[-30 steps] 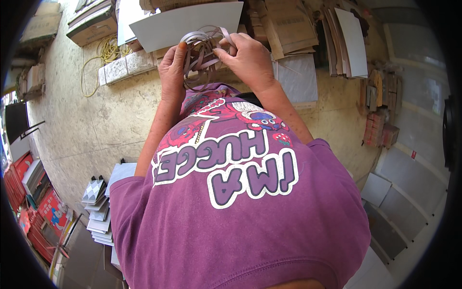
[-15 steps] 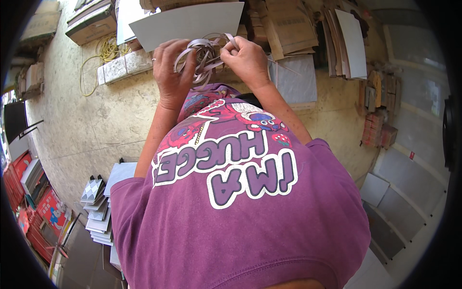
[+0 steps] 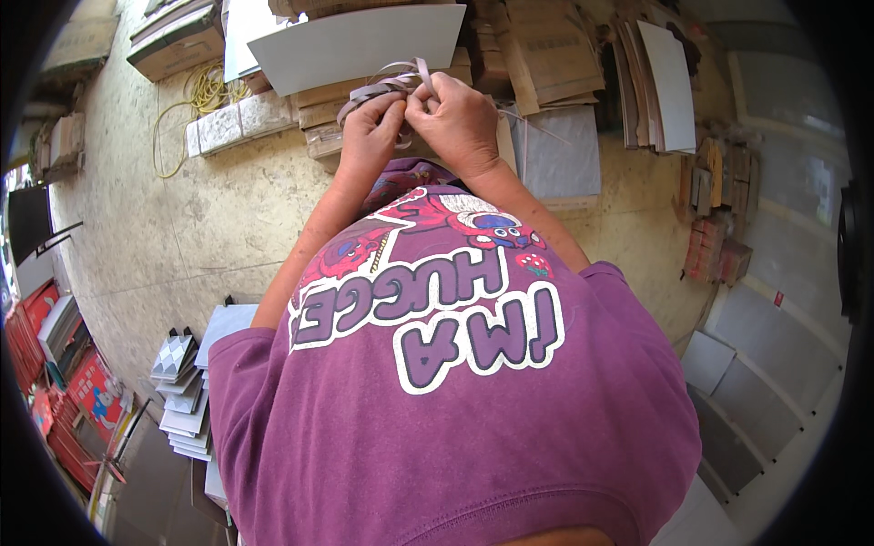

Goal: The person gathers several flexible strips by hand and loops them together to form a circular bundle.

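Note:
Between my two hands is a tangled coil of pale purple-grey flat strap (image 3: 371,89), its loops rising above my fingers. My left hand (image 3: 371,136) is closed on the lower left of the coil, thumb and fingers pinched together. Right beside it, almost touching, my right hand (image 3: 452,118) is closed in a pinch on the strap. One loop stands up over the right fingers. Part of the coil is hidden behind both hands. Just beyond them stand a large white panel (image 3: 360,50) and stacked cardboard cartons (image 3: 328,114).
On the floor at the left lie a tangled yellow cord (image 3: 205,91) and a long white block-like package (image 3: 238,126). Flattened cardboard (image 3: 551,59) and a grey sheet (image 3: 560,155) are at the right. Stacked tile samples (image 3: 182,400) stand near my left side.
My left hand has moved right and turned, from spread around the coil to pinched beside my right hand. The loops are gathered tighter; my right hand has shifted slightly left.

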A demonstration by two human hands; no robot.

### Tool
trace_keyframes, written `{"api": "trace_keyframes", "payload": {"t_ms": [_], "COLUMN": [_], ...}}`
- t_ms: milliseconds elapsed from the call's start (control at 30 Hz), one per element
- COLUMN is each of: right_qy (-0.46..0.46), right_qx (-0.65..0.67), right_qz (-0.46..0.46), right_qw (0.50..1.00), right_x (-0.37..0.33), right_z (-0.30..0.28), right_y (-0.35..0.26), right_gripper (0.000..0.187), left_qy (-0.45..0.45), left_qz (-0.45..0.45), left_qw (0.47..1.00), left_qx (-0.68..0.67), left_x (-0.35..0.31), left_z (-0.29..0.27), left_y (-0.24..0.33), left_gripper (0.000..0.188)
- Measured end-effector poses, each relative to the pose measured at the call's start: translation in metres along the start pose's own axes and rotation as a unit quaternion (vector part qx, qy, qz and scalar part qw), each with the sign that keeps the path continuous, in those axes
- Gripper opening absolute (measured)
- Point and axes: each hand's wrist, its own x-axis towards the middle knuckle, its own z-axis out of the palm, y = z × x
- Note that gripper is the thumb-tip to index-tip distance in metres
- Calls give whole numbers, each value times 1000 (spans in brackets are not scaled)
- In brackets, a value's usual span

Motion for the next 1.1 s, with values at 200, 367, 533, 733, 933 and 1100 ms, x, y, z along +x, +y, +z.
{"api": "trace_keyframes", "payload": {"t_ms": [200,367,533,733,933,1100], "right_qy": [-62,-131,-186,-155,-113,-99], "right_qx": [-16,20,65,85,25,49], "right_qz": [-86,-93,-100,-85,-60,-78], "right_qw": [994,987,975,981,991,991], "right_x": [-4,-10,-11,-11,-7,-5], "right_z": [-3,-6,-1,0,-16,-13], "right_y": [-7,-5,3,9,-4,4], "right_gripper": [11,17,19,17,9,8], "left_qy": [23,75,93,67,-5,-36], "left_qz": [-51,-6,44,19,-28,-56], "left_qw": [989,992,994,997,997,994], "left_qx": [-136,-102,-22,19,-65,-83], "left_x": [3,7,8,5,-4,-5], "left_z": [-7,-8,-15,-18,-19,-24], "left_y": [-8,-16,-31,-31,-16,-14], "left_gripper": [23,17,16,17,18,18]}}
